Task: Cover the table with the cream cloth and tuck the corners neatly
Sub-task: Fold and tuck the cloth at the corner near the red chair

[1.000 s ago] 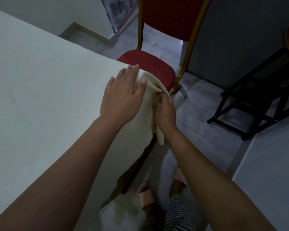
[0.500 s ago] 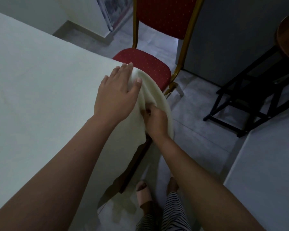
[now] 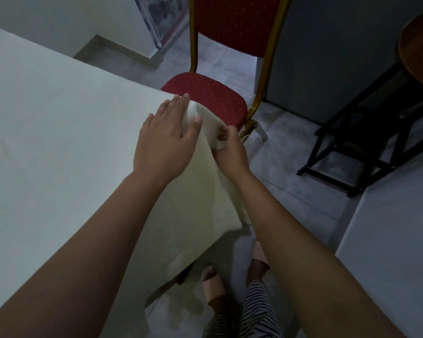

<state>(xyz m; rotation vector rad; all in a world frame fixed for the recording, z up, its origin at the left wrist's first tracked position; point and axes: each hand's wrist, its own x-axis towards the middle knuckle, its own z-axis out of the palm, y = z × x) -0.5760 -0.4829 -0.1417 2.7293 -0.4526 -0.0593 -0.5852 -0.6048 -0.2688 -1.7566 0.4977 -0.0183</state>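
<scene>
The cream cloth (image 3: 59, 132) lies spread over the table, which is hidden under it. At the table's near right corner my left hand (image 3: 165, 140) presses flat on the cloth with straight fingers. Just right of it and below the edge, my right hand (image 3: 231, 148) pinches a fold of the hanging cloth corner between thumb and fingers. The rest of the cloth drapes down the table's side toward the floor, and a dark table leg (image 3: 166, 287) shows beneath its hem.
A red chair with a gold frame (image 3: 205, 98) stands right behind the corner, its seat almost touching the cloth. A black stand (image 3: 357, 147) is on the floor to the right. A grey surface (image 3: 388, 240) fills the lower right. My feet (image 3: 213, 284) are below.
My right hand has come up from under the table edge and now pinches the cloth fold higher, beside the corner. The hanging cloth covers more of the side. My left hand stays pressed on the corner.
</scene>
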